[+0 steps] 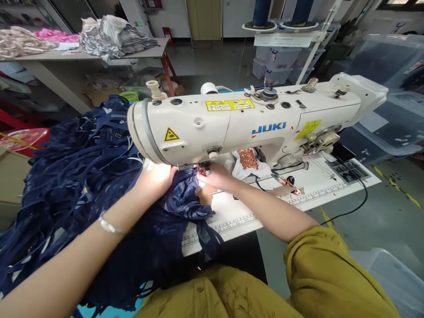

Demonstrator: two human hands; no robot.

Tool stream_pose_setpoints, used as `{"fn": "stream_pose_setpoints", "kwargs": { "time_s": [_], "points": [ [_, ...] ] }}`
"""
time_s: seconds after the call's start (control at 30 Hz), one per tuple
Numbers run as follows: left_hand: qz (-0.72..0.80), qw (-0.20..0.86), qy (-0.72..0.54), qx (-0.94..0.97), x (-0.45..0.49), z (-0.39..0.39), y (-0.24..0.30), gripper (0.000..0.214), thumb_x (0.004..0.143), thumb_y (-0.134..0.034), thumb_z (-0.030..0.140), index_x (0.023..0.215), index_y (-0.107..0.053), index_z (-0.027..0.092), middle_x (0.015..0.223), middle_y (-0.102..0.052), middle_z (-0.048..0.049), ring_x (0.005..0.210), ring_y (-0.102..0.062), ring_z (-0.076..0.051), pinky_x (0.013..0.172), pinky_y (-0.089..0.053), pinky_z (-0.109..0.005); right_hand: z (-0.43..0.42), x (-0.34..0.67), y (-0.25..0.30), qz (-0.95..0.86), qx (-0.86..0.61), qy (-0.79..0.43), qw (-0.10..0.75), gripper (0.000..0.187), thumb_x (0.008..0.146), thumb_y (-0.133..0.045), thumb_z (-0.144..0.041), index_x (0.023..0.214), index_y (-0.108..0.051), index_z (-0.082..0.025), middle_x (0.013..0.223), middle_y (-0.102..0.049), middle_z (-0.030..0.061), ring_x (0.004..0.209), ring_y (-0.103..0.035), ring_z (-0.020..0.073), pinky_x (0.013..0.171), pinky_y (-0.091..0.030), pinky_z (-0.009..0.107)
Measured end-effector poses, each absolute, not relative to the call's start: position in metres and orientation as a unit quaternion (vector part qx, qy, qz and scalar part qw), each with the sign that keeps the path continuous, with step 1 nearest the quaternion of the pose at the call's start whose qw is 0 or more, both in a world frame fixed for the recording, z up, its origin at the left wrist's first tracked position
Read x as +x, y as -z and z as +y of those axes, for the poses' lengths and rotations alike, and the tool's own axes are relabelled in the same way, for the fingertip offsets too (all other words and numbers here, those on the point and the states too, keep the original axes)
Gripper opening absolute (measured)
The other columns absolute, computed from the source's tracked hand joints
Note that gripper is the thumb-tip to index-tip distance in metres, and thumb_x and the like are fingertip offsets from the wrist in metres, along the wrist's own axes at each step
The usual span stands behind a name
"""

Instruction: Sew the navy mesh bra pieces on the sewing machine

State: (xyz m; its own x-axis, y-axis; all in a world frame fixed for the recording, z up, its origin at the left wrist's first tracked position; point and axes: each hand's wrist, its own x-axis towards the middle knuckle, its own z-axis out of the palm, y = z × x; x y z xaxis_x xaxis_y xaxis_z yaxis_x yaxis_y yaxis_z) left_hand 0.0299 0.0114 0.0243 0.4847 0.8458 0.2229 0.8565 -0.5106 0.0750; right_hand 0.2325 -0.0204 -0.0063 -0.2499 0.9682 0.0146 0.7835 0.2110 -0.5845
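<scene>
A cream sewing machine [245, 119] stands across the white table [318, 185]. A navy blue garment [185, 198] lies under its needle area [205, 168]. My left hand [159, 176] rests on the navy fabric just left of the needle, washed out by the machine's lamp, so its fingers are unclear. My right hand [215, 176] is closed in a pinch on the fabric right beside the presser foot. A big heap of navy pieces [73, 176] lies to the left of the machine.
A small pile of copper-coloured bits on white cloth [247, 159] sits behind the needle, with scissors [288, 182] to the right. Clear plastic bins [391, 123] stand at right, and a table with folded cloth [112, 37] at back left.
</scene>
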Motion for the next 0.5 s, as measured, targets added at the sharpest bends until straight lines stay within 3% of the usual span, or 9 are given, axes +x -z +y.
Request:
{"fn": "stream_pose_setpoints", "kwargs": {
  "time_s": [0.1,0.2,0.3,0.4,0.5],
  "points": [
    [-0.451,0.058,0.092,-0.886,0.027,-0.017,-0.015,0.046,0.095,-0.038,0.038,0.115,-0.062,0.004,0.118,-0.06,-0.0253,0.119,-0.054,-0.039,0.102,-0.043,-0.055,-0.021,0.232,0.004,-0.75,-0.586,-0.239,0.194,0.014,0.089,-0.056,-0.024,0.088,-0.069,-0.018,0.083,-0.072,0.0041,0.079,-0.064,0.0174,0.073,-0.044,0.025],
    [-0.376,0.006,0.065,-0.924,0.019,-0.019,-0.003,0.044,0.096,-0.034,0.032,0.12,-0.062,0.008,0.122,-0.062,-0.0224,0.112,-0.058,-0.032,0.097,-0.049,-0.05,-0.022,0.231,0.001,-0.748,-0.588,-0.243,0.189,0.015,0.09,-0.055,-0.022,0.09,-0.069,-0.018,0.084,-0.071,0.0042,0.079,-0.063,0.0167,0.073,-0.044,0.025],
    [-0.341,-0.026,0.031,-0.939,0.008,-0.005,0.003,0.048,0.094,-0.029,0.019,0.129,-0.061,0.014,0.131,-0.059,-0.0172,0.119,-0.056,-0.029,0.1,-0.047,-0.046,-0.025,0.231,-0.004,-0.743,-0.597,-0.241,0.182,0.017,0.091,-0.053,-0.023,0.089,-0.069,-0.017,0.083,-0.071,0.005,0.078,-0.063,0.017,0.073,-0.046,0.025],
    [-0.339,-0.014,0.012,-0.941,0.005,0.001,-0.001,0.056,0.089,-0.028,0.008,0.135,-0.058,0.02,0.136,-0.057,-0.0125,0.125,-0.053,-0.025,0.102,-0.046,-0.043,-0.027,0.231,-0.008,-0.734,-0.611,-0.237,0.18,0.019,0.093,-0.053,-0.025,0.089,-0.069,-0.017,0.083,-0.071,0.0052,0.078,-0.064,0.0167,0.073,-0.047,0.025],
    [-0.352,0.018,-0.002,-0.936,0.012,-0.003,-0.007,0.052,0.09,-0.032,0.011,0.134,-0.058,0.017,0.134,-0.059,-0.0143,0.124,-0.053,-0.027,0.102,-0.046,-0.043,-0.028,0.231,-0.011,-0.734,-0.605,-0.248,0.184,0.017,0.093,-0.056,-0.025,0.093,-0.07,-0.018,0.089,-0.073,0.0047,0.082,-0.066,0.0166,0.076,-0.048,0.025]
  ]
}}
